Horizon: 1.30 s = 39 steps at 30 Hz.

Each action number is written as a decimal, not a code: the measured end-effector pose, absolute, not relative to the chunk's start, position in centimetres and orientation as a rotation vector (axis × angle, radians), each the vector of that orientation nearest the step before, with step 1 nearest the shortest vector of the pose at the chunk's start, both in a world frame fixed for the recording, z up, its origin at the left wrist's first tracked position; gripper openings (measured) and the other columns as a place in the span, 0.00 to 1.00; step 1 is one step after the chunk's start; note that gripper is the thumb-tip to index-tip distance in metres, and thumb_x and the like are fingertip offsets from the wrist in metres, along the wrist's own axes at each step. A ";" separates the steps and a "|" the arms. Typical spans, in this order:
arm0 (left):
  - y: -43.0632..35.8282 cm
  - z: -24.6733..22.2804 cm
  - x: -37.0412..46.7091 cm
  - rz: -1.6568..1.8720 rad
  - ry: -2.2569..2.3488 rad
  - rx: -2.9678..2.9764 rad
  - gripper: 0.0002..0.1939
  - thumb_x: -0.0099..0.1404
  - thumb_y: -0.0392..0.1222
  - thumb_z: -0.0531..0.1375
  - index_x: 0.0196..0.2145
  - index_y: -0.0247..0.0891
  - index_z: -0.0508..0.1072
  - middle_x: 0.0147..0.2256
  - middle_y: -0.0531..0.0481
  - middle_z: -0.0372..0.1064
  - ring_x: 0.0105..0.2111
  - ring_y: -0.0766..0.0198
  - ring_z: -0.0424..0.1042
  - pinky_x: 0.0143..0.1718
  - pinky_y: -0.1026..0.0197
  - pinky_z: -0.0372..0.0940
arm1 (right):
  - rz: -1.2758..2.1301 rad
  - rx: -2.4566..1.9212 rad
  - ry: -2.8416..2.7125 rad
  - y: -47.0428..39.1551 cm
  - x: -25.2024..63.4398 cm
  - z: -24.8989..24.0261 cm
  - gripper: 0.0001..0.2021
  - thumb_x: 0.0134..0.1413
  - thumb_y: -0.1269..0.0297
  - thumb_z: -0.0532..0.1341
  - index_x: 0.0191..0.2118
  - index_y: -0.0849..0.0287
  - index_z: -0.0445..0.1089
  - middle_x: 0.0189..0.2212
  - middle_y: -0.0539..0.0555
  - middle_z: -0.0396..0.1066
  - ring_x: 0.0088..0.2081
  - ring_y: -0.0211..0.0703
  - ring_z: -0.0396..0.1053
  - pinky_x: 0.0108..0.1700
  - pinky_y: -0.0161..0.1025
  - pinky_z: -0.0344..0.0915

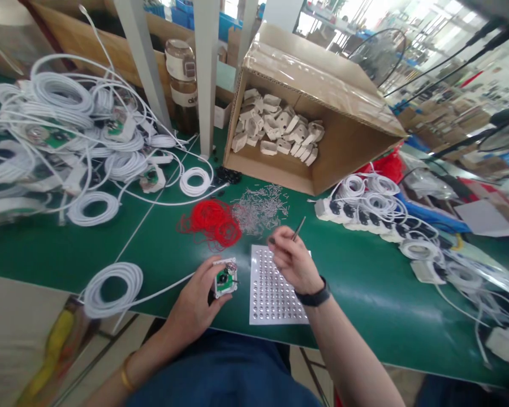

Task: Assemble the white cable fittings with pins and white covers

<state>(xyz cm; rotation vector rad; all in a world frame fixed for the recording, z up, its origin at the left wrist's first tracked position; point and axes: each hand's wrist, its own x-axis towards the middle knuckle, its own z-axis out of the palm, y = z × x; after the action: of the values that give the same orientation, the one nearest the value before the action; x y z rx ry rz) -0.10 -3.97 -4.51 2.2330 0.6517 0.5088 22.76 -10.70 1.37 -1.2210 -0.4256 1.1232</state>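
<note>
My left hand [197,299] is closed round a small white housing [226,278] with a green circuit board inside, its open side facing up. A white cable runs left from the housing to a coil [113,289]. Above a white sheet [279,294] with rows of small clear domes is my right hand [292,260], closed on a thin metal tool [299,228] that sticks up between the fingers. A small dark piece shows at the fingertips. Just beyond the hands lie a red bundle of thin rings [214,222] and a pile of small screws [261,209].
A cardboard box [343,133] holding white housings stands behind the screws, beside a metal post [206,79] and a bottle [184,85]. Tangled white cables [61,96] cover the back left. Finished-looking units with coiled cables [375,212] line the right side.
</note>
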 end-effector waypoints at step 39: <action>-4.3 -4.3 0.3 0.571 0.756 2.190 0.31 0.58 0.44 0.61 0.57 0.39 0.56 0.53 0.40 0.63 0.54 0.53 0.64 0.54 0.49 0.61 | 0.289 -2.134 -2.025 -11.4 14.1 1.9 0.04 0.58 0.68 0.55 0.37 0.58 0.67 0.35 0.54 0.70 0.28 0.40 0.67 0.23 0.36 0.50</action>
<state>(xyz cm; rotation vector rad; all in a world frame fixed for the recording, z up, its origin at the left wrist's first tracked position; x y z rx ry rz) 0.33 -4.29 -4.28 2.1902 0.7562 0.5713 14.07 -11.38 1.86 -2.1338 -2.0245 0.2891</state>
